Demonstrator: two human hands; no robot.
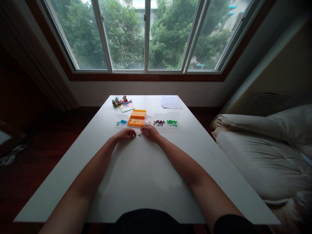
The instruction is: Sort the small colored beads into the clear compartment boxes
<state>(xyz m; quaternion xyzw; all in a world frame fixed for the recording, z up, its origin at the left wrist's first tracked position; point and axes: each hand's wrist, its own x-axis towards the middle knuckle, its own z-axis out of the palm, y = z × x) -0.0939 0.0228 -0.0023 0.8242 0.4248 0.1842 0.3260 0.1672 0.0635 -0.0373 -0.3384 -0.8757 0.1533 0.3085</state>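
Fingers of both hands curl down onto the white rectangular bench [136,182], tips meeting around a tiny cluster of small blue and yellow plastic bricks [138,134]. Left hand [126,134] sits just left of the cluster, right hand [150,132] just right of it, both about equally near, the cluster between them. Fingers look partly closed, pinching at or touching the bricks; too small to tell whether any piece is actually gripped. Long axis of the cluster cannot be read at this size.

Just beyond the hands, a row across the bench: clear plastic tray with blue pieces [122,121], orange plastic sorting box with open lid [137,118], clear tray with dark red pieces [159,121], clear tray with green pieces [172,122]. The orange box lies straight ahead of the fingers, near but apart.

Further back left, a small colourful built brick model [118,101] beside a pastel printed booklet [126,107]. Back right, white paper sheets [171,102]. Cream padded bedding [263,152] lies right of the bench; large window [146,35] ahead.
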